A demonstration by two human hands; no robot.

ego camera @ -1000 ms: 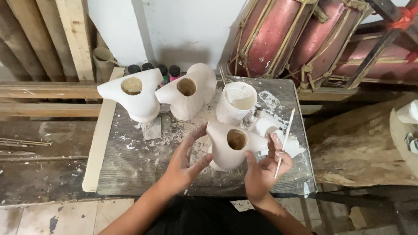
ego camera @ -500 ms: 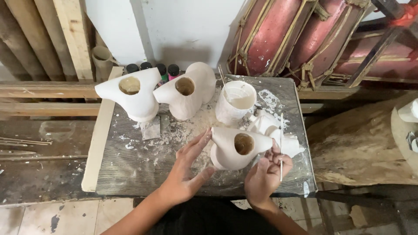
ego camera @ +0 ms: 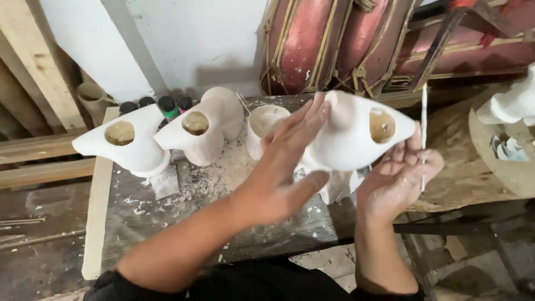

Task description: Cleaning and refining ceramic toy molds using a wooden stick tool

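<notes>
A person lifts a white, unpainted plaster vessel (ego camera: 356, 134) clear of the surface (ego camera: 184, 212), cradling it between both hands above the front right part of the top. The left hand (ego camera: 284, 173) is spread wide, fingers straight, its palm and fingertips pressed flat against the near side of the piece rather than curled round it. The right hand (ego camera: 398, 178) cups the underside with fingers half closed, and also pins a thin white stick (ego camera: 423, 131) upright between the fingers, just beside the vessel's round opening (ego camera: 382, 125).

The hold looks best kept broad and gentle: the piece appears brittle, so pressure seems safest spread across palms, with the stick's tip kept off the rim of the opening.

Room is tight behind. Two similar white vessels (ego camera: 125, 145) (ego camera: 203, 131) stand at the back left, touching or nearly so, with a white cup (ego camera: 264, 128) just beside them and small paint bottles (ego camera: 167, 106) behind. More white pieces (ego camera: 337, 187) sit directly under the lifted one. White chips and dust litter the top. The surface's right edge lies close below the right hand, with a dark frame (ego camera: 423, 228) and floor beyond; red drums (ego camera: 312, 44) lean against the wall behind. The freest space appears to be the near left part of the top.
</notes>
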